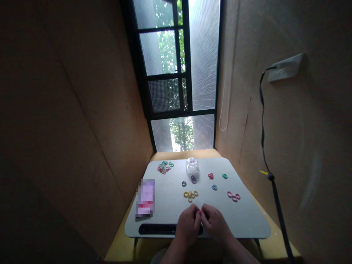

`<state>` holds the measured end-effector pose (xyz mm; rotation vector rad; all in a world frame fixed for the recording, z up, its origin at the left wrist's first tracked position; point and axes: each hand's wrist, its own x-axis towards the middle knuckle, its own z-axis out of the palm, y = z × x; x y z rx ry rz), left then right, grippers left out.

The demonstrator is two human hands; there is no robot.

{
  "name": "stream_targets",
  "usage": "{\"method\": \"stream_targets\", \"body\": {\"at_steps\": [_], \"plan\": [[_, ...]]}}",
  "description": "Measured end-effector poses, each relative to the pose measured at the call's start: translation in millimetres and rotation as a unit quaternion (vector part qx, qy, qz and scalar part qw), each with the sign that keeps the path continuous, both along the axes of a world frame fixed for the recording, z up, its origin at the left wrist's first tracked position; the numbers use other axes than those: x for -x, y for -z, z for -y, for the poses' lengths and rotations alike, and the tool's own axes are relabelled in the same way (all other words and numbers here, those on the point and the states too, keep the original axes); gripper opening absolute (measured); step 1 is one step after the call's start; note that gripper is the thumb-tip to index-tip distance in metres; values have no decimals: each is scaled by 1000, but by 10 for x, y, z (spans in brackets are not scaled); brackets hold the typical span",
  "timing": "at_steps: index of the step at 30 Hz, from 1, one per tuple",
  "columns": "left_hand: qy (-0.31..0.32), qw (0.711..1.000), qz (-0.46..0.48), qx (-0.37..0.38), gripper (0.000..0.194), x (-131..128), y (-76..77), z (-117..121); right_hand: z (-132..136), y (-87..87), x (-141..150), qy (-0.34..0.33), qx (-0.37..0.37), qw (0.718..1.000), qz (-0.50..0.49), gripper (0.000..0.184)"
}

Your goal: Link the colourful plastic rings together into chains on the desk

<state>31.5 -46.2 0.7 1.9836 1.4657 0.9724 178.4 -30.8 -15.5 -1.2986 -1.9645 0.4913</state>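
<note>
Fingers [197,220]: your left hand [188,221] and right hand [213,220] meet, fingertips pinched on a small red piece [200,211], mostly hidden.
Yellow rings [190,196]: just beyond your hands.
Pink rings [234,199]: to your right.
Clear jar [192,168]: far side of the white table [168,205].

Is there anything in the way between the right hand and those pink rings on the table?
Nothing visible does. The pink rings lie beyond the right hand, off to its right, with just white tabletop between.
</note>
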Motion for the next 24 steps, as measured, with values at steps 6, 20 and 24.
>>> {"method": "stream_targets", "body": {"at_steps": [6, 20, 24], "plan": [[-7, 1000, -2, -4, 21, -4, -13, -1, -10, -9, -7, 3, 1, 1000, 8, 26], [-5, 1000, -7, 2, 23, -20, -17, -14, -20, -2, -8, 1, 2, 1000, -9, 23], [-11, 1000, -12, 1, 24, -31, -22, -14, -13, -18, -12, -1, 6, 1000, -17, 22]]}}
